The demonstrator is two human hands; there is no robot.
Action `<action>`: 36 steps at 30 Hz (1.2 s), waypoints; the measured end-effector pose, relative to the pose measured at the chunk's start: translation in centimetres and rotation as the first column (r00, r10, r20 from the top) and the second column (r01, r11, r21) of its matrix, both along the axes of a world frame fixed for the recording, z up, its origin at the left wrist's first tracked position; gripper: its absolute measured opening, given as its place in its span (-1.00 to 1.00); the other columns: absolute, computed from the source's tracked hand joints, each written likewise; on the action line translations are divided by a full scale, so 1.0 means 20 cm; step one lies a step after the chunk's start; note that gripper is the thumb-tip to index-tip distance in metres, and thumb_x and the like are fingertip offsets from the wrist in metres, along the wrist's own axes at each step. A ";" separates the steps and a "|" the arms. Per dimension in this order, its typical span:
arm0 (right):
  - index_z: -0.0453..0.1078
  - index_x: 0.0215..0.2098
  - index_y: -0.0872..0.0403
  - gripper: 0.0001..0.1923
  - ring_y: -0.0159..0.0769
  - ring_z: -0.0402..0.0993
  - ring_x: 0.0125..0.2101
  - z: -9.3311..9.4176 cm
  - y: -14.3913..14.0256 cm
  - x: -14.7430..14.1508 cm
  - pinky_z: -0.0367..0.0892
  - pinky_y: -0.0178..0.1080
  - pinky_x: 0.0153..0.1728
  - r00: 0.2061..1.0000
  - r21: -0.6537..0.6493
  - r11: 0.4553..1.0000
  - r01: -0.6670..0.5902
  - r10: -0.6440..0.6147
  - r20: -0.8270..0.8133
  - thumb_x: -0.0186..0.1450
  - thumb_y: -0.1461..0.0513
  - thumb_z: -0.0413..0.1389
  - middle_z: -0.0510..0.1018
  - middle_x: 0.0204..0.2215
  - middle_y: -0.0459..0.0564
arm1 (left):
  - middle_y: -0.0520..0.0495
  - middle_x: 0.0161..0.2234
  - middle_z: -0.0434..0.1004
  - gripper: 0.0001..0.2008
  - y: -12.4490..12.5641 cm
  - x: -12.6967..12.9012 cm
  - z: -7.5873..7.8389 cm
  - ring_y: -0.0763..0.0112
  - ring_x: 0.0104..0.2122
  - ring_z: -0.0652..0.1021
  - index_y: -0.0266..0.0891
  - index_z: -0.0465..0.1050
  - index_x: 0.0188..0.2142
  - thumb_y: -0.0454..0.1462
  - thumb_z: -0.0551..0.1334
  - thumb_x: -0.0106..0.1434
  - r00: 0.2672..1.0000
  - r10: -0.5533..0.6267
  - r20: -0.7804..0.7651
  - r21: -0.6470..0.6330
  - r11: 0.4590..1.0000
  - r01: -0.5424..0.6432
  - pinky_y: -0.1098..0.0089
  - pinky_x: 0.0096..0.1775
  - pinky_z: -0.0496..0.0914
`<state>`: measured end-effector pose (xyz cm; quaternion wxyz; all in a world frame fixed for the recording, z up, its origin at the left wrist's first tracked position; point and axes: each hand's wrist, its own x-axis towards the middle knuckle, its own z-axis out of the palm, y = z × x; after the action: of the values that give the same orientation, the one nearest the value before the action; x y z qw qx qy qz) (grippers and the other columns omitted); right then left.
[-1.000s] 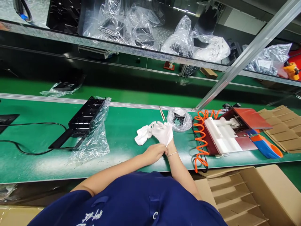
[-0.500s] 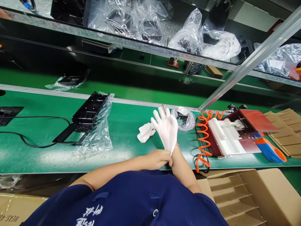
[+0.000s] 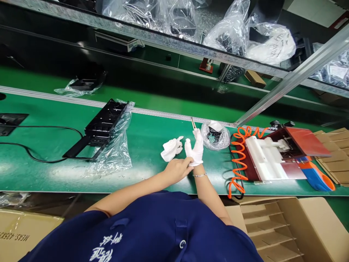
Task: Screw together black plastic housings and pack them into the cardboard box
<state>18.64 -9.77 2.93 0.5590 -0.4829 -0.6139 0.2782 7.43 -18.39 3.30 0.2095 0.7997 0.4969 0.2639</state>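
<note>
Right hand [image 3: 194, 149] raised over the green belt [image 3: 147, 145], inside a white glove [image 3: 196, 147], fingers straight and close together, holding nothing. Left hand [image 3: 177, 169] bare, fingers pinched on the glove's cuff at the right wrist, just above a thin bangle [image 3: 200, 175]. Second glove [image 3: 171, 148] lying crumpled on the belt just left of the gloved hand, apart from both hands. Small clear bag [image 3: 216, 135] of dark parts just right of it (contents too small to tell). Further right, an orange coiled hose [image 3: 238, 160] beside a red-and-white fixture [image 3: 272, 154]. Left on the belt, a black tray [image 3: 102, 125] half out of plastic wrap. White characters on the blue shirt [image 3: 152, 229], unreadable; upside-down print on the carton [image 3: 24, 233] at bottom left, partly cut off, starting "MEAS."
</note>
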 end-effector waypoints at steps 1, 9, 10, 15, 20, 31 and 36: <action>0.25 0.36 0.11 -0.25 -0.04 0.30 0.37 -0.01 0.00 0.00 0.10 0.14 0.51 1.000 0.004 1.000 0.008 -0.008 0.006 0.33 -0.09 0.11 0.26 0.41 0.26 | -0.04 -0.38 0.59 -0.80 0.01 0.00 0.00 0.23 -0.33 0.64 -0.19 0.43 -0.02 -0.15 0.20 0.46 1.000 0.005 -0.022 0.023 1.000 -0.005 0.36 -0.28 0.43; 0.26 0.37 0.08 -0.24 -0.06 0.36 0.31 0.00 -0.02 -0.01 0.15 0.12 0.47 0.992 -0.101 0.994 -0.033 0.021 -0.123 0.31 -0.08 0.17 0.31 0.38 0.24 | -0.09 -0.35 0.60 -0.86 -0.01 0.01 -0.03 0.26 -0.32 0.63 -0.20 0.43 -0.20 -0.28 0.12 0.49 0.971 -0.159 -0.181 0.055 0.984 0.171 0.36 -0.34 0.38; 0.25 0.38 0.06 -0.24 -0.08 0.37 0.31 0.00 -0.03 -0.02 0.18 0.10 0.46 0.986 -0.124 0.991 -0.055 0.034 -0.165 0.32 -0.09 0.16 0.31 0.38 0.22 | -0.05 -0.38 0.59 -0.88 -0.02 0.01 -0.04 0.28 -0.36 0.62 -0.19 0.43 -0.22 -0.28 0.15 0.47 0.960 -0.201 -0.193 0.042 0.976 0.213 0.37 -0.36 0.37; 0.36 0.26 0.10 -0.26 -0.17 0.61 0.06 0.01 0.00 -0.01 0.49 0.03 0.18 0.918 -0.257 0.945 -0.203 0.093 -0.385 0.43 -0.23 -0.14 0.55 0.17 0.25 | -0.05 -0.28 0.63 -0.89 0.01 -0.11 -0.01 0.27 -0.25 0.64 -0.17 0.48 -0.08 -0.27 0.19 0.46 0.936 -0.263 -0.234 -0.001 0.963 0.270 0.35 -0.23 0.43; 0.48 -0.19 0.11 -0.20 -0.32 0.57 -0.40 -0.01 0.06 0.08 0.52 -0.22 -0.28 0.887 -0.316 0.923 -0.220 0.055 -0.458 0.33 -0.40 -0.13 0.64 -0.35 0.09 | -0.27 0.05 0.61 -0.68 0.09 -0.41 0.00 -0.01 0.08 0.57 -0.22 0.52 -0.03 -0.29 0.40 0.21 0.978 -0.088 -0.188 -0.075 0.994 0.075 0.11 0.11 0.42; 0.49 -0.39 0.06 -0.35 -0.36 0.43 -0.45 0.00 -0.11 -0.03 0.40 -0.28 -0.36 0.919 -0.384 0.836 -0.393 0.368 -0.139 0.20 -0.35 0.17 0.57 -0.44 -0.04 | -0.02 -0.45 0.49 -0.57 0.17 -0.45 0.03 0.33 -0.42 0.49 -0.20 0.39 -0.38 -0.05 -0.08 0.46 0.915 0.371 0.155 -0.247 0.912 -0.328 0.39 -0.37 0.36; 0.41 -0.44 0.04 -0.61 -0.36 0.39 -0.39 -0.02 -0.13 -0.08 0.36 -0.29 -0.29 0.942 -0.392 0.875 -0.286 0.331 0.053 0.32 -0.08 0.17 0.51 -0.46 -0.08 | 0.02 -0.45 0.49 -0.75 0.10 -0.39 0.10 0.32 -0.42 0.49 -0.18 0.46 -0.31 -0.09 0.14 0.33 0.898 0.383 0.216 -0.273 0.907 -0.320 0.37 -0.32 0.36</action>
<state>17.08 -12.30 2.49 0.3663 -0.4930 -0.6497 0.4480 -0.43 -16.35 5.26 0.3139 0.6237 0.6286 0.3425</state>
